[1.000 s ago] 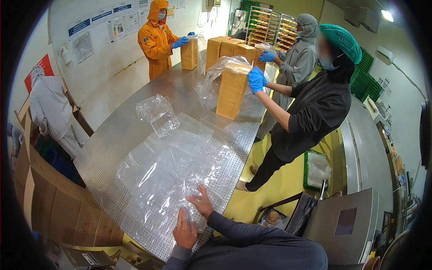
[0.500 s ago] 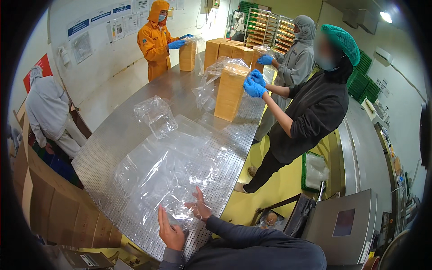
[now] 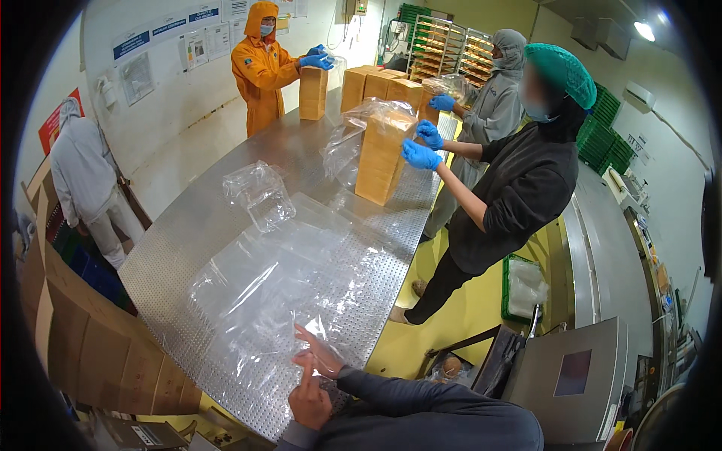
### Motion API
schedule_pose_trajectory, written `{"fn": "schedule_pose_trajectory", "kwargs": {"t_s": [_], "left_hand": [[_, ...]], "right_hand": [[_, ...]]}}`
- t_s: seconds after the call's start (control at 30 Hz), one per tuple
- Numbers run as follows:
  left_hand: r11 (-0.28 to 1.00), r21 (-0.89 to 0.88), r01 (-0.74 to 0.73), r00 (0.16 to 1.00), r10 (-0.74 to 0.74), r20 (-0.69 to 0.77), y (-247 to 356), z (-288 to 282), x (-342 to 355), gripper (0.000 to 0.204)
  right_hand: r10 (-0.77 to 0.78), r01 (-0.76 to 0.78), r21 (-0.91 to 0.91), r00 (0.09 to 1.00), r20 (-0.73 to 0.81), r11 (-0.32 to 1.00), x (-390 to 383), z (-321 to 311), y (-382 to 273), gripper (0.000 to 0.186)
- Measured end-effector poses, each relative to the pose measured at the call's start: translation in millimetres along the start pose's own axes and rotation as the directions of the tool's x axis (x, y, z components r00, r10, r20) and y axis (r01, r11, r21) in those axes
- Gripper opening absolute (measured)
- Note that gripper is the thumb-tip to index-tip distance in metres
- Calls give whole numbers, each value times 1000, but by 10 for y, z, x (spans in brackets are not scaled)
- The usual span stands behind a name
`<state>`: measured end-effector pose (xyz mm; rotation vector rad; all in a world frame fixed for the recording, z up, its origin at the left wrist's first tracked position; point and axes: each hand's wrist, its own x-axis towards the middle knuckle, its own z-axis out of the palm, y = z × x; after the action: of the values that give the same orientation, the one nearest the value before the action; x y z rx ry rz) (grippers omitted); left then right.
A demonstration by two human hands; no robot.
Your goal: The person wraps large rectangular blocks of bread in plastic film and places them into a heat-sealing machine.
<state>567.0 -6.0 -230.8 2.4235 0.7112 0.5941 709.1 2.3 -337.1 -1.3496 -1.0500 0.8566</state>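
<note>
Clear plastic bags or sheets [image 3: 263,278] lie flattened in overlapping layers across the near half of the perforated steel table [image 3: 158,263]. My left hand [image 3: 310,395], fingers extended upward, touches the film near the table's front edge. Just above it to the right, my right hand [image 3: 322,355] rests at the film with fingers apart, partly seen through the plastic. Whether either pinches an edge is hard to tell. A crumpled clear bag [image 3: 259,195] lies farther up the table.
A co-worker's gloved hands [image 3: 421,156] are at a tall yellowish block [image 3: 380,169] under plastic; two other co-workers handle similar blocks [image 3: 312,98] at the far end. Cardboard boxes [image 3: 98,346] stand left, a steel machine [image 3: 556,376] right. Another person bends at far left.
My left hand swung left, then came back rightward beside my right hand, which has shifted a little left. The nearest co-worker's hands have lowered slightly on the block.
</note>
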Motion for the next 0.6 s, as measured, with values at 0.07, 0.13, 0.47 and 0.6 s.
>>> {"fn": "schedule_pose_trajectory", "kwargs": {"t_s": [0.07, 0.13, 0.47, 0.6], "left_hand": [[999, -1, 44, 986, -43, -158, -82, -42, 19, 63], [998, 1, 70, 937, -66, -342, -234, -108, 103, 61], [996, -4, 94, 955, -92, -283, -23, -380, 167, 71], [981, -66, 181, 982, -185, -46, 46, -395, 76, 72]], "right_hand": [[27, -24, -39, 997, 75, 999, -75, 59, -85, 94], [-32, 61, -171, 986, 166, 983, -256, 26, -225, 97], [131, -116, -349, 991, 21, 930, -247, -5, -342, 105], [-66, 47, -110, 983, -169, 993, -68, 49, -230, 95]]}}
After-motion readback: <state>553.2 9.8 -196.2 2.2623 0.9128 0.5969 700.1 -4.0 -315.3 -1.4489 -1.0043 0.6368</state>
